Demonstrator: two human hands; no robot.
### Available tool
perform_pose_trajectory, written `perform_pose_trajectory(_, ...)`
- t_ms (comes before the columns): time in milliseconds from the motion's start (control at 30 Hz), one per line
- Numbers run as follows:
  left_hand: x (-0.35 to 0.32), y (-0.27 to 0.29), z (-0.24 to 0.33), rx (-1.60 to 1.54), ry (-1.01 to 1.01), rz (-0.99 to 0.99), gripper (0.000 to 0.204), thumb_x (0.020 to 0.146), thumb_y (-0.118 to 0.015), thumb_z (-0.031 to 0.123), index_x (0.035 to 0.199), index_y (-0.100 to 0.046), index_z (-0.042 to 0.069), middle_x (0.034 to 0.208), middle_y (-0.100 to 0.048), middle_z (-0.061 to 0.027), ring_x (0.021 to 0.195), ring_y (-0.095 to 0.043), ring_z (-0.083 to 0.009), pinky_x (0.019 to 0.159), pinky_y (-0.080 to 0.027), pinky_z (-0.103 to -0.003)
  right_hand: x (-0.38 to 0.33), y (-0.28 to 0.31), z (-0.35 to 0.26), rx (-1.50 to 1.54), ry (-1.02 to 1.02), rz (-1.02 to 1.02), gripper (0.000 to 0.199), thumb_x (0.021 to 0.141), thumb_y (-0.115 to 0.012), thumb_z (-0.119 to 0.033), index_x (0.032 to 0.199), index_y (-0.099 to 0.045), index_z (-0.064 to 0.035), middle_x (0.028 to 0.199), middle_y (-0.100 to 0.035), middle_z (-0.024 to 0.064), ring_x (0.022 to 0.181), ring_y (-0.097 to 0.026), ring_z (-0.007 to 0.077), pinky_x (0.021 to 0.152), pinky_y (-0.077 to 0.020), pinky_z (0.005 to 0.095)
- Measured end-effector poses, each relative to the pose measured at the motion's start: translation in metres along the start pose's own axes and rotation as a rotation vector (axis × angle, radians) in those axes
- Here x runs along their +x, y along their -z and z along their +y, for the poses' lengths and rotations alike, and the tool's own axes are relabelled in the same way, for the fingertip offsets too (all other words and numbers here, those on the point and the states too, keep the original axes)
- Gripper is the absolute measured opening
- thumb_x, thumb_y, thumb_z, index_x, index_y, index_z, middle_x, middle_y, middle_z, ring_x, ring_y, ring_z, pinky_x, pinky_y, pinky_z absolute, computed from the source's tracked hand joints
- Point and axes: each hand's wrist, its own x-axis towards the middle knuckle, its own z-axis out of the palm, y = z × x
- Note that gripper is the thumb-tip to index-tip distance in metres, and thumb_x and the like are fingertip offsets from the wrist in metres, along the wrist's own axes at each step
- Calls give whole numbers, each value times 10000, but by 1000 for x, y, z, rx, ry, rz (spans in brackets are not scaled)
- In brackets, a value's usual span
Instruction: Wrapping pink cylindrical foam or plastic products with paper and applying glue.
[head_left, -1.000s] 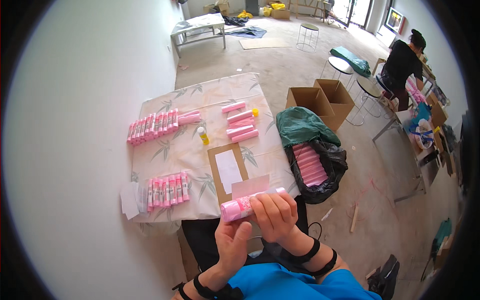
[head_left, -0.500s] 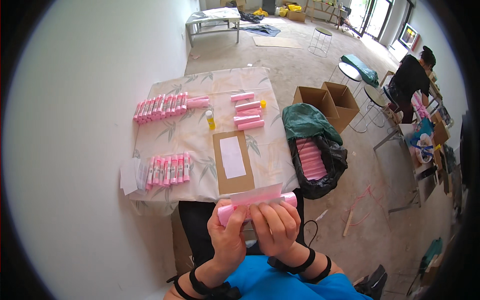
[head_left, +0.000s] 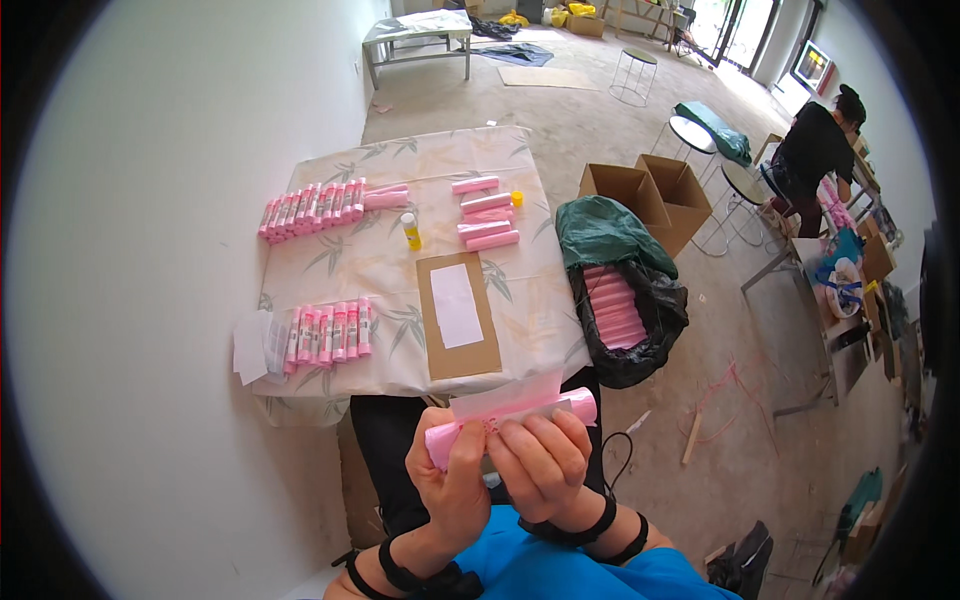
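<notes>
Close to my body, past the table's front edge, I hold a pink plastic roll [head_left: 580,405] crosswise. My left hand [head_left: 450,480] is closed round its left part, with the thumb on the front. My right hand [head_left: 543,465] presses its fingers along the middle and right. A thin pale paper label [head_left: 512,392] lies against the roll, its upper edge standing up beyond my fingers. Just ahead on the table, a white paper slip [head_left: 457,308] rests on a cardboard sheet [head_left: 465,363]. An uncapped glue stick [head_left: 412,234] stands behind it; its yellow cap [head_left: 517,199] is by several unlabelled rolls [head_left: 490,240].
Labelled rolls lie in a far-left pile [head_left: 315,208] and a near-left row [head_left: 330,333] beside paper labels [head_left: 255,345]. Right of the table [head_left: 535,330] are a black bag [head_left: 665,358] of pink rolls and cardboard boxes [head_left: 625,195]. Another person [head_left: 815,150] bends over at far right.
The view has shifted slightly, so the table sits a little higher and further left. Both hands keep hold of the roll, which is tilted a bit more, and the label still stands up.
</notes>
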Motion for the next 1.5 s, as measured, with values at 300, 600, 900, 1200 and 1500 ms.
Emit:
perform_pose_trajectory(300, -4, -4, -4, -32, 47, 6, 172, 995, -518, 140, 839, -518, 67, 697, -512, 44, 604, -396, -3, 517, -322, -192, -5, -1, -8, -64, -25, -21, 239, 790, -705, -162, 1026, -698, -125, 1098, -579, 2, 1020, -517, 196, 883, -432, 394)
perform_pose_trajectory(600, -6, 2, -12, -68, 114, 44, 208, 1013, -483, 172, 829, -497, 76, 695, -510, 43, 598, -379, -1, 515, -313, -192, -7, 0, -3, 45, -31, -66, 253, 787, -694, -125, 1037, -685, -90, 1077, -612, 35, 986, -563, 211, 780, -502, 389)
perform_pose_trajectory(900, 4, 9, -7, -185, 145, -156, 274, 990, -476, 121, 1118, -611, -80, 1071, -677, -198, 984, -642, -193, 882, -501, -301, -12, -5, 7, 57, -12, -98, 231, 860, -605, -129, 1073, -686, -97, 1094, -613, 33, 1005, -586, 193, 850, -521, 376)
perform_pose_trajectory(1200, 9, 13, -7, -207, 233, -222, 299, 1001, -476, 141, 1116, -623, -93, 1111, -675, -217, 1004, -656, -211, 921, -508, -326, -16, -1, 16, 143, -26, -108, 207, 827, -617, -85, 991, -740, -114, 1068, -627, 26, 1035, -601, 184, 968, -502, 407)
perform_pose_trajectory(1500, 9, 13, -10, -160, 233, -168, 310, 979, -473, 170, 1116, -598, -79, 1122, -662, -223, 997, -645, -224, 897, -509, -328, -7, -3, 7, -81, -45, -129, 230, 820, -619, -115, 1013, -744, -135, 1072, -632, -1, 1029, -594, 175, 964, -491, 419)
